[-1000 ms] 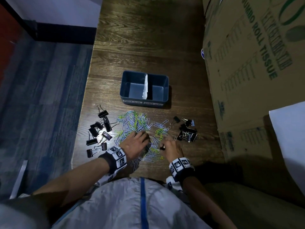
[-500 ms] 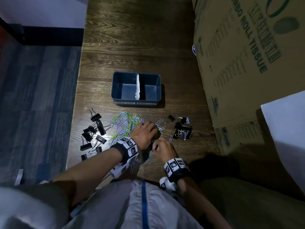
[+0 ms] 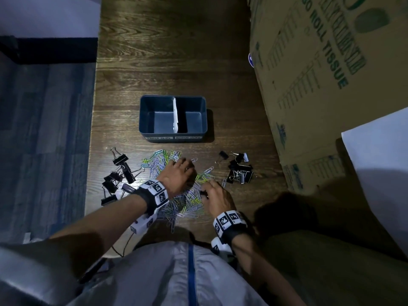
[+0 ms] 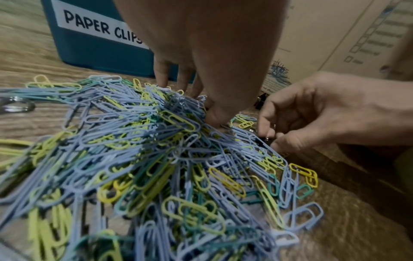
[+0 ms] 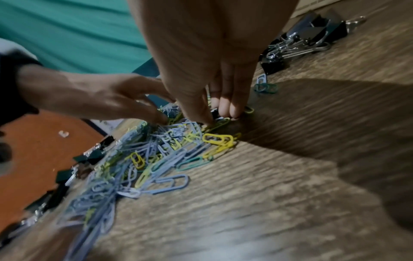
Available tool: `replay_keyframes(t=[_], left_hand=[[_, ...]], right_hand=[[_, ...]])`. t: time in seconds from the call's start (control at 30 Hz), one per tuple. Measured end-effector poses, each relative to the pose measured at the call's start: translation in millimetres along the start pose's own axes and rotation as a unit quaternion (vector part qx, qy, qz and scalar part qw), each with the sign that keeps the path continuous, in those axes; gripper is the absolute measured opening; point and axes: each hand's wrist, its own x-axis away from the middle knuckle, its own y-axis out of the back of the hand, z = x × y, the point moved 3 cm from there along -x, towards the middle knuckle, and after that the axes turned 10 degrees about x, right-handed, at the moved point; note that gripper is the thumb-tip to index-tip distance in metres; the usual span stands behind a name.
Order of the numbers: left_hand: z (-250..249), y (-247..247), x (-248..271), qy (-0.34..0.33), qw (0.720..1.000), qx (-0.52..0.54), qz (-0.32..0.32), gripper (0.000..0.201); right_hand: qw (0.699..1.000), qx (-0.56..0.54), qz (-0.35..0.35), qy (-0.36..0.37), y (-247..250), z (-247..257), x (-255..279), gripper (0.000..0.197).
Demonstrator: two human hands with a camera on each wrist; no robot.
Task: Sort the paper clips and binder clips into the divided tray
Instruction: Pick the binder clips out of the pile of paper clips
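Note:
A dark blue divided tray [image 3: 143, 120] with a white divider stands on the wooden table; its left label [image 4: 100, 30] reads PAPER CLIPS. In front of it lies a heap of blue, yellow and green paper clips [image 3: 187, 204] [image 4: 145, 159] [image 5: 156, 155]. My left hand [image 3: 184, 167] [image 4: 192, 102] claws into the heap's far side, fingers and thumb curled round a bunch. My right hand [image 3: 207, 192] [image 5: 216, 114], at the heap's right edge, pinches a small black binder clip [image 5: 215, 113] [image 3: 203, 192]. Both tray compartments look empty.
Black binder clips lie in two groups, one left of the heap [image 3: 123, 171] and one right [image 3: 241, 173] [image 5: 312, 35]. A large cardboard box [image 3: 320, 85] walls the table's right side. The table's left edge [image 3: 90, 173] drops to carpet.
My left hand has moved forward and right over the heap, toward the tray. My right hand has stayed at the heap's right edge, still pinching the small black clip.

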Motion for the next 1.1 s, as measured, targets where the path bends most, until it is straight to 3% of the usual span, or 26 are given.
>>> replay_keyframes(t=[0.13, 0.23, 0.4, 0.5, 0.57, 0.73, 0.83, 0.97, 1.03, 1.1], left_hand=[[-7.1, -1.5, 2.6, -0.006, 1.0, 0.011, -0.026, 0.076], [-20.7, 2.9, -4.6, -0.045, 0.997, 0.034, -0.052, 0.069], [-54.5, 5.8, -17.9, -0.095, 0.995, 0.036, -0.02, 0.07], [-72.1, -9.3, -21.2, -0.131, 0.991, 0.034, 0.0, 0.075], [-81.0, -15.6, -20.8, -0.144, 0.99, -0.007, -0.004, 0.071], [-74.4, -21.6, -8.9, -0.15, 0.988, -0.029, -0.012, 0.065], [-60.1, -27.6, 1.3, -0.141, 0.99, -0.02, 0.0, 0.068], [-43.4, -29.5, 20.6, -0.116, 0.993, 0.001, -0.023, 0.065], [-28.9, -29.1, 32.0, -0.066, 0.993, 0.062, -0.07, 0.064], [-6.0, -27.1, 42.8, 0.032, 0.981, 0.154, -0.112, 0.065]], right_hand=[[0.999, -0.017, 0.031, 0.006, 3.2, 1.6, -2.6, 0.024], [0.991, -0.119, 0.02, -0.06, 17.1, -5.9, 1.1, 0.019], [0.936, -0.303, -0.026, -0.177, 47.0, -45.0, -2.4, 0.019], [0.922, -0.302, -0.068, -0.234, 55.2, -70.3, -18.9, 0.019], [0.93, -0.244, -0.105, -0.255, 58.1, -84.0, -28.3, 0.02], [0.95, -0.158, -0.129, -0.235, 46.0, -101.1, -40.4, 0.04], [0.946, -0.148, -0.159, -0.24, 42.8, -91.5, -35.6, 0.037], [0.979, -0.153, -0.082, -0.107, 21.5, -59.9, -23.5, 0.023], [0.99, -0.122, -0.046, -0.045, 10.3, -46.1, -20.0, 0.033], [0.996, -0.085, -0.032, -0.014, 4.6, -34.8, -22.0, 0.045]])
